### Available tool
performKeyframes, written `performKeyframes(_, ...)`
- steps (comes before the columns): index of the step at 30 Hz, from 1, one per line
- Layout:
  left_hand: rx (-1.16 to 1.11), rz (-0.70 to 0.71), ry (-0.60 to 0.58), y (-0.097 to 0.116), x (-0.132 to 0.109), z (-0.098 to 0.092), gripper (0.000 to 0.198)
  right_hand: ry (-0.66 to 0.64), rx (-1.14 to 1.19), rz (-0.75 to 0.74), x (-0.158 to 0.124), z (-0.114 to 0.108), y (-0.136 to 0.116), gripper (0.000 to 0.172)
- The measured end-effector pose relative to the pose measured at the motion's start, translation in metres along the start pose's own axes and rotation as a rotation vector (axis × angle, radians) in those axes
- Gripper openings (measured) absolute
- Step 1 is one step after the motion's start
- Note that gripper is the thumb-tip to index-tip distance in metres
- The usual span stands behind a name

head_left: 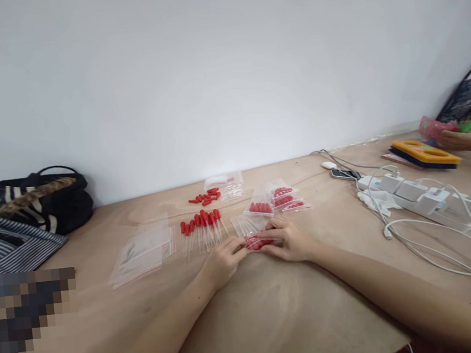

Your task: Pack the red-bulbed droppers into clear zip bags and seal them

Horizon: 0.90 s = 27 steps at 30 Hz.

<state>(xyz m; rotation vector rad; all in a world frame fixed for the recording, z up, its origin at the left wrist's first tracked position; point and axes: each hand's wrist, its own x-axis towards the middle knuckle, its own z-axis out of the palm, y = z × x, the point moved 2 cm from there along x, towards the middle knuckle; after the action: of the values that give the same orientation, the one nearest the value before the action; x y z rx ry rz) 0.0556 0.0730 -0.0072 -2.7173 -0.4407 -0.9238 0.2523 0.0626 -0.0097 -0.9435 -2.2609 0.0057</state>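
A clear zip bag [255, 242] of glass droppers with red rubber bulbs lies on the table between my hands. My left hand [226, 259] pinches its left edge, and my right hand [287, 240] grips its right side with bent fingers. Left of the bag, loose droppers with red bulbs [204, 219] lie side by side in a row. Behind these are loose red bulbs [206, 197] and a bunch of clear glass tubes [232, 190]. Filled bags of droppers [260, 204] rest just beyond my right hand.
Flat zip bags [140, 252] lie at left, near a black bag [50, 200] and a striped bag [12, 242]. At right are a white power strip [429, 202] with chargers and tangled cables, a phone [343, 174], and a yellow-and-blue tray [425, 154]. Another person's hands [461, 139] hold pink and green items.
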Motion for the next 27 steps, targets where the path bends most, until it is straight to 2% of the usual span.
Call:
performKeyframes(4,-0.013,-0.031,-0.01,0.001,0.002,-0.001,0.029,-0.066,0.053,0.02,0.011,0.008,0.002,0.023)
performKeyframes(10,-0.016,-0.043,-0.024,0.001,0.002,-0.003,0.03,-0.189,0.006,-0.109,0.023,0.011,0.001,0.027)
performKeyframes(15,-0.043,-0.009,-0.01,-0.001,0.001,-0.002,0.029,-0.121,-0.109,-0.073,0.023,0.018,-0.004,0.025)
performKeyframes(22,-0.104,-0.052,-0.006,-0.001,0.002,-0.004,0.03,-0.07,-0.089,-0.149,0.023,0.022,-0.006,0.017)
performKeyframes(27,-0.128,-0.091,0.001,-0.001,0.002,-0.005,0.028,0.008,-0.164,-0.19,0.024,0.027,-0.01,0.015)
